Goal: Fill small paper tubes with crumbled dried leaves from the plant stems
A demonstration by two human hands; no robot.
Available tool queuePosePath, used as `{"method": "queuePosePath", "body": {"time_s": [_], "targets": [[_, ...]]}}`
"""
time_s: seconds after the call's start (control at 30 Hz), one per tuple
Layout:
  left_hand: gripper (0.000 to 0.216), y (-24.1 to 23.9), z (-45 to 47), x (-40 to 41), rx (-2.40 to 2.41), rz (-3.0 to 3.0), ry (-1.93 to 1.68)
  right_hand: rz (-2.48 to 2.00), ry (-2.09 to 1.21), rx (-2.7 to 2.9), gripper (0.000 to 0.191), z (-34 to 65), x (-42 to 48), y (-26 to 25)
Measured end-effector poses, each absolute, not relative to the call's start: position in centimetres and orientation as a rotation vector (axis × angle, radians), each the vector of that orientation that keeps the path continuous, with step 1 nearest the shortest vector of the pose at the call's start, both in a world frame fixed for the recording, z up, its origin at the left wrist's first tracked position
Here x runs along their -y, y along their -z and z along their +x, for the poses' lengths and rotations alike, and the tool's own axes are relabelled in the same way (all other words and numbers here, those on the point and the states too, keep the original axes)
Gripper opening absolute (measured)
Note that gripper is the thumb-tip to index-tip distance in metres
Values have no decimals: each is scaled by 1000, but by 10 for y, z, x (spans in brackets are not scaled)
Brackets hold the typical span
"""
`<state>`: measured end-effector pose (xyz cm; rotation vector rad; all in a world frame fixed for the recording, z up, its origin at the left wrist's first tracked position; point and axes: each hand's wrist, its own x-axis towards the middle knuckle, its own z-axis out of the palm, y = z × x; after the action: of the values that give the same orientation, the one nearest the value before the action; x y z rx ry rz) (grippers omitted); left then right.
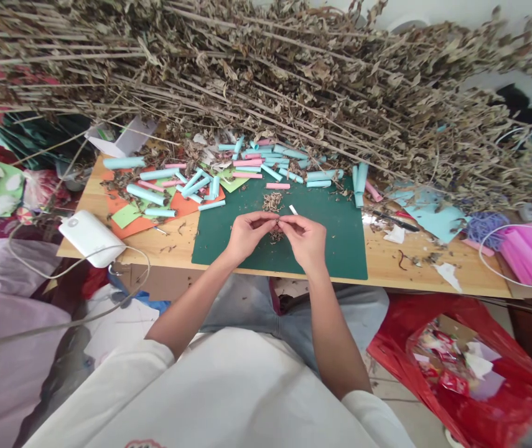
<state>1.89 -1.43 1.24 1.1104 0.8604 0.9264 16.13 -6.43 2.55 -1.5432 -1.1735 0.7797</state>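
Note:
My left hand (247, 235) and my right hand (306, 239) meet over a dark green cutting mat (340, 242), fingertips pinched together on a small pale rolled paper piece (279, 219). Crumbled dried leaf bits (272, 201) lie in a little heap just beyond the fingers, and a few sit under the hands. A small white paper slip (292, 210) lies beside the right fingertips. Several rolled blue and pink paper tubes (251, 165) are scattered along the mat's far edge.
A huge bundle of dried leafy stalks (266, 74) overhangs the back of the wooden table (415, 270). A white device with a cable (91, 238) sits at the left, pink paper sheets (529, 252) at the right, a red plastic bag (462, 367) on the floor.

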Motion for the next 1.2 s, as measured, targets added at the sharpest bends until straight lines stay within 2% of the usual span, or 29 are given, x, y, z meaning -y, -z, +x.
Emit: {"method": "queuePosePath", "body": {"time_s": [0.4,0.67,1.2], "targets": [[29,-13,12,10,-917,1003,-825,-1543,-568,1410,15,161,70,-34],[29,-15,13,6,-875,1018,-847,-1486,-715,1254,14,159,70,-27],[23,-10,17,-7,-960,1183,-901,-1609,-610,1310,17,173,64,-24]]}}
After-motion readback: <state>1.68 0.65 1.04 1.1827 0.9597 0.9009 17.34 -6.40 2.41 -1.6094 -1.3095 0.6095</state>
